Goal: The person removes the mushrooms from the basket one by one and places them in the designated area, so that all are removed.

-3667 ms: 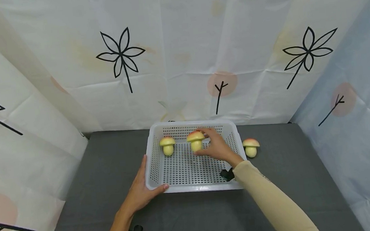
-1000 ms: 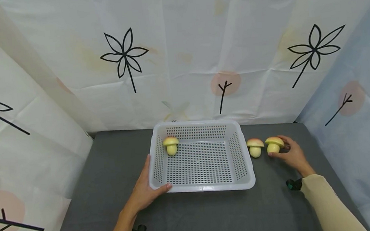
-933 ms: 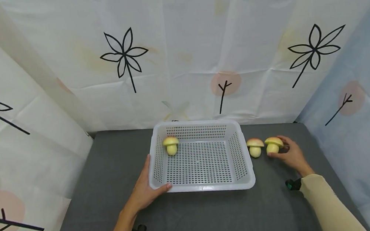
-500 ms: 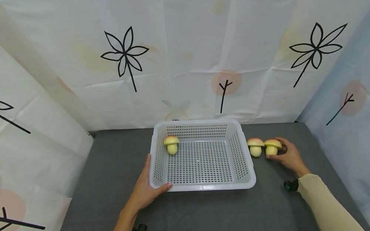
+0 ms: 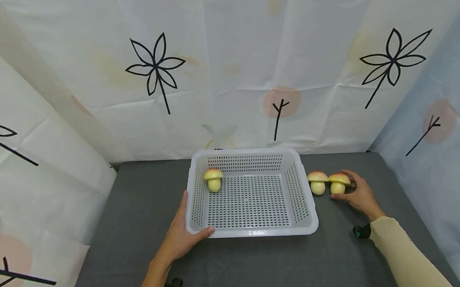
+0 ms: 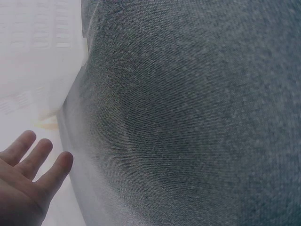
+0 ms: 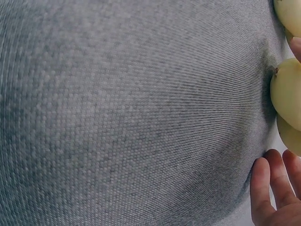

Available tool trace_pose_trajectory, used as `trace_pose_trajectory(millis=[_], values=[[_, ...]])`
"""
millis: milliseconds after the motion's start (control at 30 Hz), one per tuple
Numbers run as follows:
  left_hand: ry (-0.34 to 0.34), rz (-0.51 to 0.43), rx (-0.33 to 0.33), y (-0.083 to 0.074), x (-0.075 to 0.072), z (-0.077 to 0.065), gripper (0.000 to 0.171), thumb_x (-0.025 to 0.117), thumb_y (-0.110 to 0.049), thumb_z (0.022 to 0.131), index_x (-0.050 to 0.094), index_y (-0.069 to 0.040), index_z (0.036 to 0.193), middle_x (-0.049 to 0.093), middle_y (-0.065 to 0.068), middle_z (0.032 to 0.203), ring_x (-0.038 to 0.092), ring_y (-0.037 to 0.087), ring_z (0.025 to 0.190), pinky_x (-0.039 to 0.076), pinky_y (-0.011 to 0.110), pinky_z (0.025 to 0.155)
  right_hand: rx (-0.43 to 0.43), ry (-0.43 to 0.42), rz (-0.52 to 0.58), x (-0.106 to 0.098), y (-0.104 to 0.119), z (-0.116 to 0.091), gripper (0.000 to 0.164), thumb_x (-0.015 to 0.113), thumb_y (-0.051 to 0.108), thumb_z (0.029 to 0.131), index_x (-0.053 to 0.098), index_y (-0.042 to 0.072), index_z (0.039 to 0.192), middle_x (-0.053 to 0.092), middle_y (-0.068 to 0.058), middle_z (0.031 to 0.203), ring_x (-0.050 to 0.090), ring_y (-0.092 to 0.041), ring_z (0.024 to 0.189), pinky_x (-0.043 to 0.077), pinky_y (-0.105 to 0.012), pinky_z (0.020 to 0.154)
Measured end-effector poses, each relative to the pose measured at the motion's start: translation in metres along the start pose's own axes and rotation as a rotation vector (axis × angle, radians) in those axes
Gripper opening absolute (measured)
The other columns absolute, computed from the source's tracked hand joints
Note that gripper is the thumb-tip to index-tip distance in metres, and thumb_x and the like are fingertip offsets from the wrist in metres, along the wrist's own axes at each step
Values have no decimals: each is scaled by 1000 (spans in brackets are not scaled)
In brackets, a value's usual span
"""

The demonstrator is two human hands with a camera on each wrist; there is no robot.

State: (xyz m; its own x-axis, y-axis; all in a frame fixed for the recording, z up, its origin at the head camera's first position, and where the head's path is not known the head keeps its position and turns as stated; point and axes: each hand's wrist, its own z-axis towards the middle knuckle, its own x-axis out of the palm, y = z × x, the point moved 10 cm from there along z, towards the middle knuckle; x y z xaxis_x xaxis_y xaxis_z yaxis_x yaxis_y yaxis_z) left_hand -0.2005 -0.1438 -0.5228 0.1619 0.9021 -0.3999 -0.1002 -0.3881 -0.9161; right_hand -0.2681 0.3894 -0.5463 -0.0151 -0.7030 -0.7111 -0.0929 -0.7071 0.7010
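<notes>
In the head view my right hand (image 5: pixel 361 197) is around a toy mushroom (image 5: pixel 338 187) with a red-yellow cap, which stands on the grey table. The thumb is by its stem and the fingers are beside its cap, spread loosely. Fingers (image 7: pixel 261 186) look extended and apart from the mushroom (image 7: pixel 287 92) in the right wrist view. A second mushroom (image 5: pixel 318 184) stands directly to its left. My left hand (image 5: pixel 177 236) rests at the front left corner of a white perforated basket (image 5: pixel 259 233), thumb on the rim. Another mushroom (image 5: pixel 214 184) sits inside, near the back left.
The grey table (image 5: pixel 259 270) ends at a white patterned cloth backdrop (image 5: pixel 223 70) behind, with cloth at both sides too. The basket's right wall is close to the mushrooms. Dark wrist cameras sit near both cuffs.
My right hand lifted a mushroom out of the basket and set it beside the one on the right. In the last second it slid slightly left, then the fingers loosened. My left hand stayed.
</notes>
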Motion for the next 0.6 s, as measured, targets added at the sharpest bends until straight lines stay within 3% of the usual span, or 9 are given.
trace_pose_trajectory(millis=[233, 600], values=[[-10, 36, -8, 15, 1, 3, 128, 91, -42, 76, -3, -38, 162, 24, 4, 165, 49, 29, 130, 32, 57, 106, -1, -5, 1, -3, 0, -1, 98, 87, 21, 82, 28, -1, 157, 38, -39, 139, 43, -55, 123, 36, -67, 96], [-5, 34, -8, 16, 1, 3, 128, 91, -43, 75, -4, -39, 162, 25, 4, 164, 52, 28, 127, 35, 57, 104, -65, -78, -34, -14, 27, -10, 97, 88, 22, 81, 32, -2, 156, 38, -37, 136, 44, -53, 120, 37, -67, 93]])
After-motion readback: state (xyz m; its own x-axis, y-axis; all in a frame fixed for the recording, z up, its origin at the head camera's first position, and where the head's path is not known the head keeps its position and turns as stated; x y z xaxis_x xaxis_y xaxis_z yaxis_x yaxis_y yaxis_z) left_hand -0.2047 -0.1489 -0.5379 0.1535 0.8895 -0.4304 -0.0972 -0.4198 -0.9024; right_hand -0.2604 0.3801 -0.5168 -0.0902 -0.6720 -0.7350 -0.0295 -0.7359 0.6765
